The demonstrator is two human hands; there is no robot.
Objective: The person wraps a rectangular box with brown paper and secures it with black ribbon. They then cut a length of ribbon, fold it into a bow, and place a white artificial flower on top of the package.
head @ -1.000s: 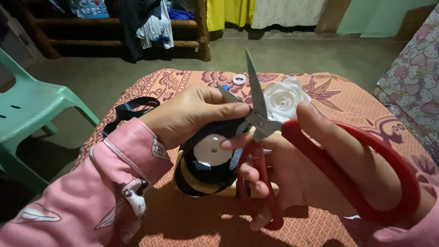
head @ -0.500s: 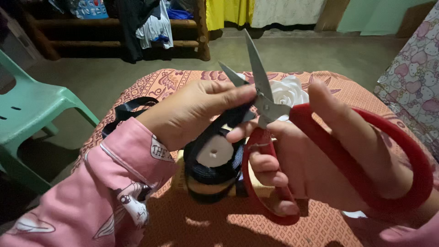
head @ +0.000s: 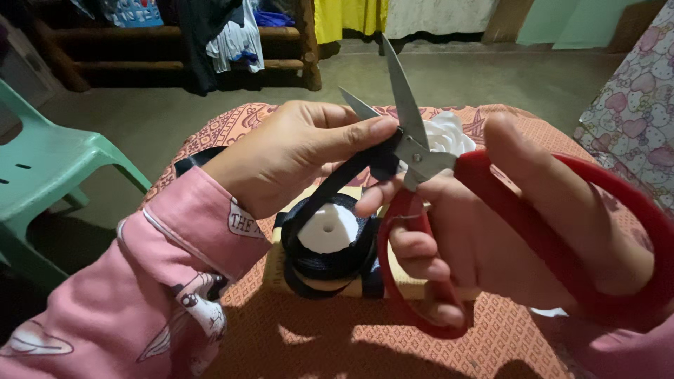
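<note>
My left hand (head: 288, 154) pinches a strip of black ribbon (head: 351, 172) between thumb and fingers, pulled up from a black ribbon spool (head: 326, 242) with a white core. That spool rests on a tan spool on the table. My right hand (head: 505, 231) grips red-handled scissors (head: 449, 182); the blades stand open, pointing up and away, with the ribbon lying in their crotch. A white fabric rose (head: 446, 137) sits just behind the blades, partly hidden.
The round table wears an orange patterned cloth (head: 239, 126). A loose black ribbon loop (head: 193, 161) lies at its left edge. A green plastic chair (head: 42, 161) stands to the left, patterned fabric (head: 632, 112) to the right, a wooden rack with clothes (head: 210, 42) at the back.
Both hands rose toward the camera, lifting the ribbon off the spool. The scissor blades opened wider and the ribbon now lies between them.
</note>
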